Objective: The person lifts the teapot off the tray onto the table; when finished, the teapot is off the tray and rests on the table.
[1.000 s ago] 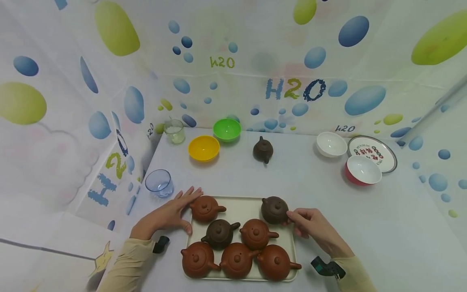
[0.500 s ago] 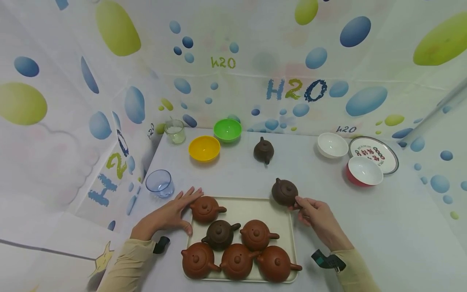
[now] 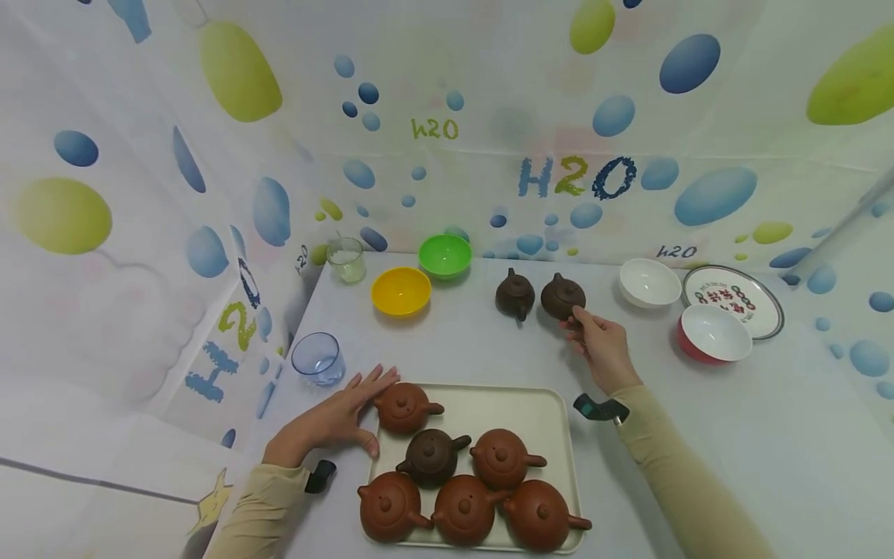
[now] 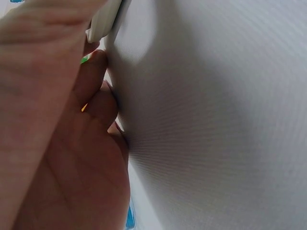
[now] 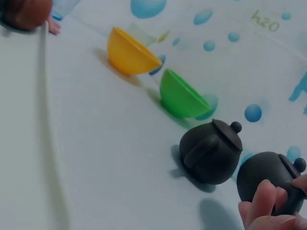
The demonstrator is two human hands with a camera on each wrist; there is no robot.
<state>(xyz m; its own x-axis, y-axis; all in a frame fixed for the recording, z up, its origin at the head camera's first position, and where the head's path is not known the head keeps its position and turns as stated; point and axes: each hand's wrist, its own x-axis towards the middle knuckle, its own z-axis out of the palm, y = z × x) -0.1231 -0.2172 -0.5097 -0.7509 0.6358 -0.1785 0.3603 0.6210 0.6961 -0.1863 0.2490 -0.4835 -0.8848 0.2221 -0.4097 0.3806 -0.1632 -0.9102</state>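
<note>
My right hand [image 3: 601, 349] pinches the handle of a dark brown teapot [image 3: 562, 295] at the back of the table. Its lid knob points up in the right wrist view, where fingers [image 5: 264, 206] curl at the handle. A second dark teapot [image 3: 514, 293] stands just to its left. Whether the held teapot touches the table, I cannot tell. With fingers spread, my left hand [image 3: 335, 427] lies at the left edge of a cream tray [image 3: 517, 400], beside a reddish-brown teapot [image 3: 403, 408]. On the tray stand several more reddish-brown teapots and one dark teapot [image 3: 431, 456].
Behind the tray on the left are a yellow bowl [image 3: 401, 292], a green bowl [image 3: 445, 256], a blue glass [image 3: 318, 359] and a clear glass [image 3: 346, 260]. At the right stand a white bowl [image 3: 649, 282], a red-and-white bowl [image 3: 714, 334] and a patterned plate [image 3: 764, 307].
My right hand has lifted the dark teapot off the tray's back right corner and carried it away from me, beside the other dark teapot. My left hand has stayed at the tray.
</note>
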